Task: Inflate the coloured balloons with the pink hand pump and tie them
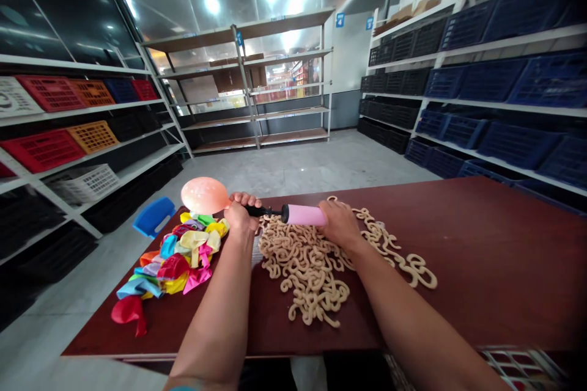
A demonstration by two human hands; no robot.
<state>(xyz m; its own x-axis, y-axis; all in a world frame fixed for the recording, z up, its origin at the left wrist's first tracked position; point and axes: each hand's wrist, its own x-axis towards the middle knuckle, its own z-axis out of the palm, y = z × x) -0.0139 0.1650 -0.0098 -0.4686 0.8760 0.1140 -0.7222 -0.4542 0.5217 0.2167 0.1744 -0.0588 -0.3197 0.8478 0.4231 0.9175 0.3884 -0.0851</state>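
Observation:
Between my two hands a balloon pump (305,215) with a pink barrel and a black nozzle end lies level above the table. My left hand (242,215) is closed round the black end, where a partly inflated peach balloon (204,195) sticks out to the left. The balloon's neck is hidden by my fingers. My right hand (340,223) wraps the far right end of the pink barrel. Below the pump spreads a heap of beige curly pieces (312,269). Left of my left forearm lies a pile of uninflated balloons (177,256) in many colours.
The dark red table (486,250) stretches to the right. A blue chair (153,217) stands at its left edge. Shelves with red crates (43,149) line the left wall, and blue crates (518,143) fill the right shelves. A metal rack (257,110) stands at the back.

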